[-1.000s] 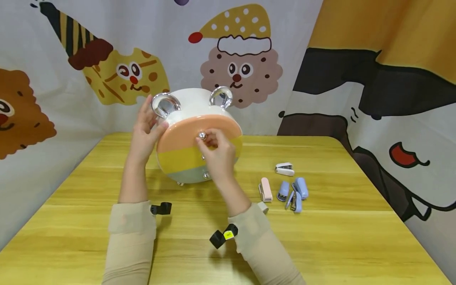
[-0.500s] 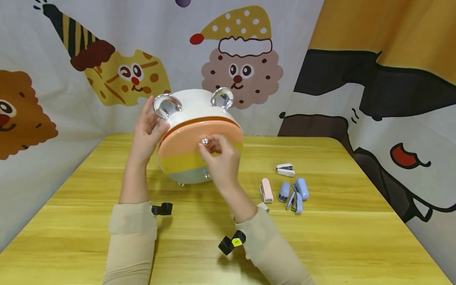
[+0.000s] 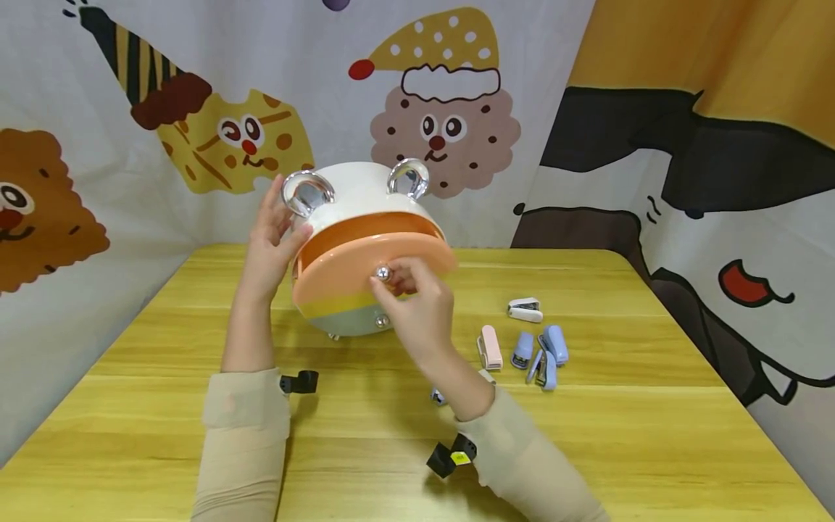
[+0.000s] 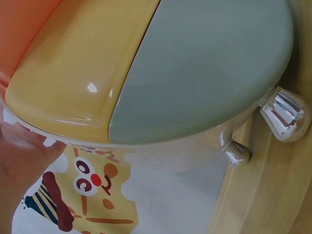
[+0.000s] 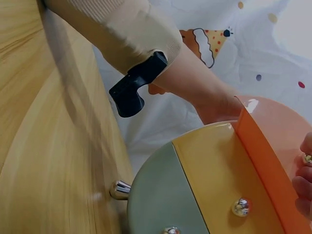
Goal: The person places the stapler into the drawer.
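- Currently right hand [image 3: 417, 308] pinches the silver knob [image 3: 383, 273] of the orange top drawer [image 3: 365, 264], fingers curled round it; drawer stands partly out from the round white drawer box [image 3: 365, 239], orange inner wall showing above the front.
- Left hand [image 3: 270, 243] flat against the box's left side, fingers straight, just under the left chrome ear [image 3: 305, 192]; nothing gripped.
- Box sits near the far edge of the table [image 3: 652, 435], about mid-width, on small chrome feet [image 4: 285, 114].
- Below the orange drawer: yellow drawer [image 5: 219, 170] and grey-green drawer [image 5: 161, 200], both flush, each with its own silver knob.
- Right chrome ear [image 3: 407, 177] on top of the box, untouched.
- Small staplers toward the right edge of the table: white stapler [image 3: 524, 310] furthest back, pink stapler [image 3: 489, 348] just right of the right forearm, cluster of blue staplers [image 3: 541, 355] beside the pink one.
- Beige sleeves [image 3: 244, 442] on both arms, black clip at each wrist.
- Cartoon-print cloth [image 3: 196, 109] hangs behind the table.
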`<state>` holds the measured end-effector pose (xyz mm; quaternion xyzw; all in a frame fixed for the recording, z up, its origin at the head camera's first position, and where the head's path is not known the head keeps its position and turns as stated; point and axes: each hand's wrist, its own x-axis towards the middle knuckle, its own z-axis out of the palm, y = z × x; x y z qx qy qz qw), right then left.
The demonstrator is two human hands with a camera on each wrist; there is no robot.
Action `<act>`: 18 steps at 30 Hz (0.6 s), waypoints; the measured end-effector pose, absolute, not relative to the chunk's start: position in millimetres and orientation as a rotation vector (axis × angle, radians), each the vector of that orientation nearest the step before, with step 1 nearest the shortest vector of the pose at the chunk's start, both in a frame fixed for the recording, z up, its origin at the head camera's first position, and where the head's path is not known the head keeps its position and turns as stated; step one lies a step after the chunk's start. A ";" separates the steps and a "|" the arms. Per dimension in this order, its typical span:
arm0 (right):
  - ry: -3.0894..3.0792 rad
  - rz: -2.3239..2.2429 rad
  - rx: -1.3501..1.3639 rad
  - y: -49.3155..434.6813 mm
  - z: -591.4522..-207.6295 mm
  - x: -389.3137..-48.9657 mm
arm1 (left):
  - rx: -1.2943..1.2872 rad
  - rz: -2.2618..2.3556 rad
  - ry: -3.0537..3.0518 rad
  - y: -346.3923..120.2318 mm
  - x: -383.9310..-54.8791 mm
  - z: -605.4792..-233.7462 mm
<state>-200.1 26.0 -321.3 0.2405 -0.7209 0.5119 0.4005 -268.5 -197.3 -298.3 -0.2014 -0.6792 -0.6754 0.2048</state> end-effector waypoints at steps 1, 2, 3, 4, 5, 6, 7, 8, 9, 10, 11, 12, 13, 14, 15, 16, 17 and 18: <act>-1.824 1.286 0.619 27.4 -320.9 -198.6 | -0.562 -1.884 -1.893 -197.1 -268.5 -298.0; -1.822 1.279 0.631 29.0 -320.5 -197.1 | -0.561 -1.885 -1.894 -197.0 -268.4 -297.8; -1.821 1.267 0.641 30.4 -320.0 -195.5 | -0.561 -1.882 -1.895 -197.1 -268.6 -297.7; -1.821 1.258 0.654 31.8 -319.9 -193.9 | -0.562 -1.884 -1.894 -197.1 -268.5 -297.9; -1.821 1.248 0.667 33.0 -319.7 -192.3 | -0.564 -1.882 -1.894 -197.3 -268.7 -298.0; -1.820 1.239 0.681 34.2 -319.4 -190.6 | -0.568 -1.881 -1.892 -197.5 -269.0 -298.2; -1.820 1.232 0.695 35.4 -319.1 -188.9 | -0.570 -1.878 -1.893 -197.6 -269.1 -298.4; -1.821 1.223 0.705 36.5 -318.8 -187.2 | -0.573 -1.877 -1.892 -197.7 -269.3 -298.7; -1.823 1.215 0.715 37.7 -318.7 -185.5 | -0.574 -1.876 -1.893 -197.8 -269.4 -299.0; -1.825 1.213 0.726 38.7 -318.6 -183.9 | -0.573 -1.875 -1.896 -197.7 -269.3 -299.3; -1.828 1.207 0.732 39.8 -318.4 -182.3 | -0.573 -1.872 -1.898 -197.8 -269.4 -299.4; -1.833 1.203 0.737 40.8 -318.3 -180.9 | -0.572 -1.870 -1.900 -197.7 -269.2 -299.5; -1.837 1.199 0.743 41.8 -318.1 -179.5 | -0.571 -1.866 -1.903 -197.6 -269.1 -299.6; -1.842 1.195 0.748 42.7 -318.0 -178.2 | -0.571 -1.863 -1.905 -197.5 -269.0 -299.7; -1.846 1.191 0.751 43.6 -317.9 -177.1 | -0.569 -1.859 -1.908 -197.5 -269.0 -299.7; -1.850 1.186 0.756 44.5 -317.8 -176.1 | -0.568 -1.855 -1.908 -197.4 -269.1 -299.8; -1.854 1.180 0.758 45.2 -317.9 -175.1 | -0.568 -1.855 -1.907 -197.4 -269.1 -299.8; -1.857 1.177 0.762 46.0 -318.1 -174.4 | -0.569 -1.853 -1.907 -197.3 -269.2 -299.7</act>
